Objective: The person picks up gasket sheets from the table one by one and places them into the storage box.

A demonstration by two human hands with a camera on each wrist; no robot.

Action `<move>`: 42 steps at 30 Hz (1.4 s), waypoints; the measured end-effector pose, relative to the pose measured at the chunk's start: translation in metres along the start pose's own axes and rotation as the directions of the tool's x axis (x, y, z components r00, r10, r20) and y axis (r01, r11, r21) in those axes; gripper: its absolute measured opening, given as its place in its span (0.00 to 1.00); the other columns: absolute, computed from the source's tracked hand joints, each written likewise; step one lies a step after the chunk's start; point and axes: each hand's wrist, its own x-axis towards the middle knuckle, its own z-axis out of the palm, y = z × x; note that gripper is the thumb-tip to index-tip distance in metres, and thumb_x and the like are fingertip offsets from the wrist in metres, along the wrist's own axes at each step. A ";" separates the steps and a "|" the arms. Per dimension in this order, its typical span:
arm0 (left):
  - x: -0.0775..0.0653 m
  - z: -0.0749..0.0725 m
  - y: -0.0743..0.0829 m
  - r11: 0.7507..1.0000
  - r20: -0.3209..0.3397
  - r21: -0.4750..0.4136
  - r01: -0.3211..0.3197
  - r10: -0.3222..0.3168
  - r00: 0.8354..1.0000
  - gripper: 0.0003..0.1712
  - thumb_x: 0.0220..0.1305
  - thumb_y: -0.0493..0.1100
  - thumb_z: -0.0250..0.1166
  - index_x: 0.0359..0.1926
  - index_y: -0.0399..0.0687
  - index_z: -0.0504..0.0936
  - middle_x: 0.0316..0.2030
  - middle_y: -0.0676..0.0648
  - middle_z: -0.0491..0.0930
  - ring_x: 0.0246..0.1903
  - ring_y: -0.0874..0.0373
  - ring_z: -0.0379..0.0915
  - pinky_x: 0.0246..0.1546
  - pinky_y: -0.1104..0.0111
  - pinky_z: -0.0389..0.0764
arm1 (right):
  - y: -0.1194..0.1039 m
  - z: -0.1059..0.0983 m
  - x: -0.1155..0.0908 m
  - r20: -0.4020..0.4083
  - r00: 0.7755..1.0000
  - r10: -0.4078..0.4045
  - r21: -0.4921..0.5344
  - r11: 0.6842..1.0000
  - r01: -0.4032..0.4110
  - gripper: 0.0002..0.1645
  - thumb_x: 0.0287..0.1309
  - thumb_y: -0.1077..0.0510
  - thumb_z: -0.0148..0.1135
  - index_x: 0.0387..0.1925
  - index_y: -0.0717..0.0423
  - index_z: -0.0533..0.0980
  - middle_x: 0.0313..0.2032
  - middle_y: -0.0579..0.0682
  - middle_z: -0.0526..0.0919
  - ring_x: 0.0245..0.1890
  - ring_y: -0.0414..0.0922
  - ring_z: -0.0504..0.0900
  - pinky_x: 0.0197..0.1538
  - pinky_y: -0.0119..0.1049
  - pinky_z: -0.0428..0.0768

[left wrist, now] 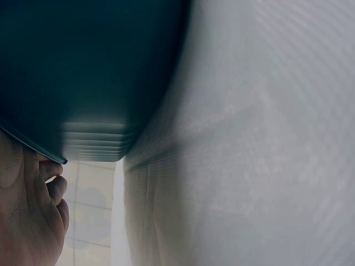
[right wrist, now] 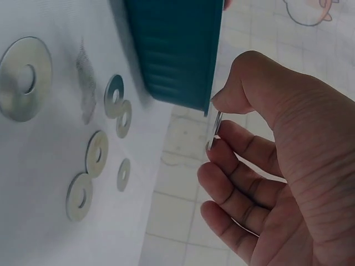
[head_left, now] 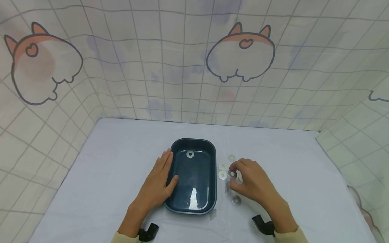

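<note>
A dark teal rectangular tray [head_left: 192, 179] stands on the white-covered table, with one metal washer [head_left: 190, 154] lying inside near its far end. Along the tray's left rim rests my left hand [head_left: 156, 184], its fingers extended and its thumb over the edge. My right hand [head_left: 253, 180] is raised to the right of the tray and pinches a flat washer [right wrist: 215, 132] between thumb and fingers. Below it on the cloth are several loose washers, among them a large one [right wrist: 25, 79] and a pair that touch, a washer [right wrist: 96, 154] and its neighbour [right wrist: 79, 197].
A white cloth [head_left: 121, 158] covers the table. Behind it hangs a grid-patterned curtain [head_left: 170, 84] with cartoon animals, and it also borders the sides. Small grey patches [head_left: 213, 214] show on the cloth near the tray. Black wrist mounts sit on both arms.
</note>
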 end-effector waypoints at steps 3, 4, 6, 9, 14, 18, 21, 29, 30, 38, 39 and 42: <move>0.000 0.000 0.001 1.000 0.001 -0.002 -0.001 0.001 1.000 0.48 0.77 0.54 0.57 0.86 0.47 0.45 0.87 0.49 0.43 0.87 0.51 0.41 0.87 0.51 0.52 | -0.002 -0.001 0.003 0.000 1.000 -0.004 0.003 1.000 0.004 0.14 0.47 0.58 0.76 0.39 0.50 0.84 0.36 0.44 0.88 0.38 0.41 0.81 0.47 0.42 0.87; 0.000 0.000 0.001 1.000 0.002 -0.002 0.002 -0.002 1.000 0.48 0.77 0.54 0.57 0.86 0.47 0.45 0.87 0.49 0.42 0.87 0.52 0.41 0.87 0.51 0.52 | -0.003 -0.002 0.004 0.003 1.000 -0.004 0.004 1.000 0.004 0.14 0.47 0.57 0.76 0.39 0.50 0.84 0.37 0.44 0.88 0.38 0.41 0.81 0.47 0.42 0.87; 0.000 0.000 0.001 1.000 0.007 -0.004 0.006 -0.006 1.000 0.48 0.77 0.54 0.57 0.86 0.47 0.44 0.87 0.50 0.42 0.87 0.52 0.40 0.87 0.51 0.51 | -0.005 -0.003 0.005 0.004 1.000 -0.003 0.007 1.000 0.003 0.14 0.48 0.58 0.75 0.39 0.50 0.85 0.37 0.44 0.88 0.39 0.41 0.82 0.47 0.42 0.87; 0.000 0.000 0.001 1.000 0.010 -0.004 0.008 -0.008 1.000 0.48 0.77 0.54 0.57 0.86 0.47 0.44 0.87 0.50 0.41 0.87 0.52 0.40 0.87 0.51 0.51 | -0.009 -0.004 0.009 0.010 1.000 -0.006 0.009 1.000 0.006 0.14 0.49 0.57 0.75 0.40 0.50 0.85 0.38 0.44 0.88 0.40 0.42 0.82 0.49 0.42 0.88; 0.001 0.000 0.000 1.000 0.002 -0.003 0.003 -0.003 1.000 0.48 0.77 0.54 0.57 0.86 0.47 0.44 0.87 0.49 0.43 0.87 0.52 0.40 0.87 0.50 0.52 | -0.016 -0.006 0.018 0.005 0.999 -0.034 -0.002 0.999 0.034 0.14 0.50 0.56 0.76 0.41 0.50 0.85 0.39 0.44 0.88 0.41 0.43 0.82 0.50 0.41 0.89; 0.000 -0.001 0.000 1.000 0.003 -0.004 0.009 -0.009 1.000 0.48 0.77 0.54 0.57 0.86 0.47 0.44 0.87 0.49 0.42 0.87 0.52 0.40 0.87 0.50 0.51 | -0.023 -0.007 0.025 0.018 0.998 -0.060 -0.017 0.998 0.060 0.14 0.51 0.55 0.76 0.41 0.51 0.85 0.39 0.44 0.88 0.40 0.43 0.81 0.49 0.39 0.89; 0.000 -0.001 0.000 1.000 0.007 -0.006 0.015 -0.015 1.000 0.48 0.77 0.54 0.57 0.86 0.47 0.45 0.87 0.50 0.42 0.87 0.52 0.40 0.87 0.50 0.51 | -0.028 -0.006 0.028 0.036 0.997 -0.075 -0.029 0.997 0.076 0.15 0.51 0.54 0.76 0.43 0.51 0.85 0.39 0.44 0.88 0.40 0.42 0.81 0.49 0.37 0.89; 0.000 0.000 0.001 1.000 0.004 -0.004 0.011 -0.011 1.000 0.48 0.76 0.54 0.58 0.86 0.47 0.45 0.87 0.49 0.43 0.87 0.52 0.40 0.87 0.50 0.52 | -0.035 -0.003 0.036 0.023 0.992 -0.124 -0.032 0.992 0.125 0.15 0.52 0.54 0.76 0.42 0.52 0.85 0.38 0.44 0.87 0.41 0.43 0.81 0.57 0.42 0.87; 0.000 0.000 0.001 1.000 0.002 -0.002 0.011 -0.011 1.000 0.48 0.76 0.54 0.58 0.86 0.47 0.45 0.87 0.48 0.44 0.87 0.51 0.41 0.87 0.50 0.52 | -0.035 -0.003 0.037 0.022 0.991 -0.129 -0.031 0.991 0.129 0.15 0.53 0.54 0.76 0.42 0.52 0.85 0.38 0.44 0.87 0.41 0.43 0.80 0.58 0.43 0.86; 0.000 0.000 0.001 1.000 -0.011 0.007 0.003 -0.003 1.000 0.48 0.76 0.54 0.58 0.86 0.46 0.46 0.87 0.48 0.45 0.87 0.51 0.42 0.86 0.50 0.53 | -0.044 -0.003 0.044 0.039 0.990 -0.136 -0.020 0.990 0.137 0.14 0.55 0.55 0.74 0.44 0.52 0.85 0.38 0.43 0.86 0.41 0.42 0.79 0.56 0.42 0.86; 0.000 0.000 0.001 1.000 -0.012 0.006 0.002 -0.002 1.000 0.48 0.76 0.54 0.58 0.86 0.47 0.46 0.87 0.48 0.44 0.87 0.51 0.42 0.87 0.50 0.53 | -0.045 -0.004 0.045 0.042 0.989 -0.139 -0.019 0.990 0.140 0.14 0.55 0.55 0.74 0.44 0.52 0.85 0.38 0.43 0.86 0.41 0.42 0.79 0.56 0.42 0.86; 0.000 0.000 0.001 1.000 -0.009 0.007 0.000 0.000 1.000 0.48 0.76 0.54 0.58 0.86 0.47 0.46 0.87 0.49 0.44 0.87 0.51 0.41 0.86 0.49 0.53 | -0.046 -0.003 0.048 0.045 0.988 -0.150 -0.012 0.988 0.151 0.14 0.55 0.55 0.74 0.43 0.52 0.85 0.37 0.43 0.85 0.41 0.43 0.79 0.55 0.42 0.85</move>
